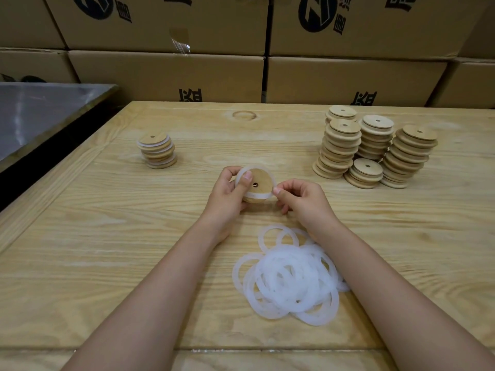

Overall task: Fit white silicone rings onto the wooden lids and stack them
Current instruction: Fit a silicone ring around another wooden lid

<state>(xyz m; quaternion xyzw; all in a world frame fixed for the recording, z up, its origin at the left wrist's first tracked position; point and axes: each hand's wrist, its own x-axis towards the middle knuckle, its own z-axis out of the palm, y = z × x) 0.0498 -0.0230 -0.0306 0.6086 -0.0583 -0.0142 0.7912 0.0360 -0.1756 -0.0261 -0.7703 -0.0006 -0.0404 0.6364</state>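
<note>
Nearest me was a loose heap of white rings (289, 274), flat on the table (107, 236) just right of centre, between the two forearms. Just beyond it both hands were up off the wood with one lid (263, 178) between them. Its face tilted toward the camera and the centre hole was visible. My read on the left hand (227, 191): it gripped the lid's left edge, thumb pressed on the face. The right hand (302, 199) pinched the ring (257, 196) at the lid's right edge. The ring sat round the near rim, but its far arc looked proud of the wood, so I judged it half seated.

Key relation: the finished stack (157, 151) lay far-left of the lid, well apart, with the left hand nearer. I'd call drop-off a left-hand reach. The bare lid stacks (375, 148) stood far-right, nearer the right hand, in several columns packed close.

The surface was pale grained wood, flat. A grey metal sheet (40, 111) lay off the left edge, and a wall of cardboard boxes (166, 73) stood behind the table.
</note>
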